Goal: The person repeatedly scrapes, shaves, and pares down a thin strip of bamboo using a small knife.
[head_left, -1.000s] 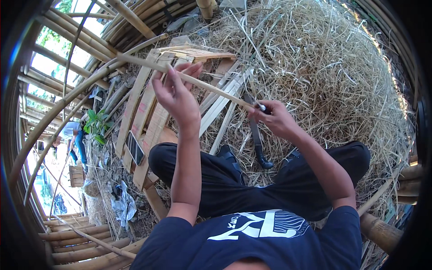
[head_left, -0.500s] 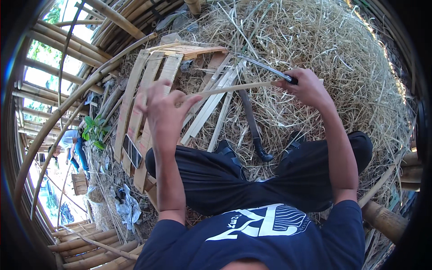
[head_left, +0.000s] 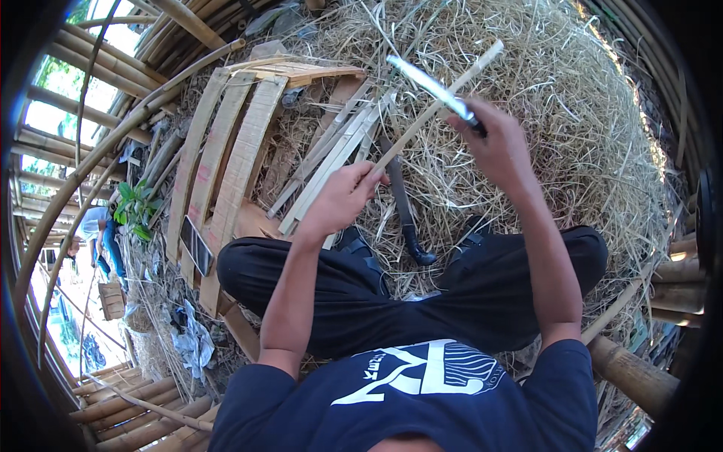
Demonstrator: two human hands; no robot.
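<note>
My left hand (head_left: 343,197) is closed round the near end of a thin, pale bamboo strip (head_left: 476,70). The strip slants up and away to the right over the straw. In my right hand (head_left: 495,145) is a knife by its black handle. Its bright, motion-blurred blade (head_left: 422,79) points up-left and crosses the strip partway along; whether the edge touches it I cannot tell. Below the strip, on the straw between my feet, lies a long dark tool (head_left: 398,192) with a black curved handle. Several pale split strips (head_left: 331,177) lie left of it.
A slatted wooden frame (head_left: 245,151) lies to the left, with a phone (head_left: 196,246) on its near part. Straw (head_left: 580,143) spreads widely at right. Bamboo railings (head_left: 98,68) line the left side; a green plant (head_left: 135,209) and another person (head_left: 98,233) are beyond.
The strip has swung from lying across between my hands to slanting away up-right. My left hand moved right and down, gripping its end. My right hand no longer holds the strip, only the knife.
</note>
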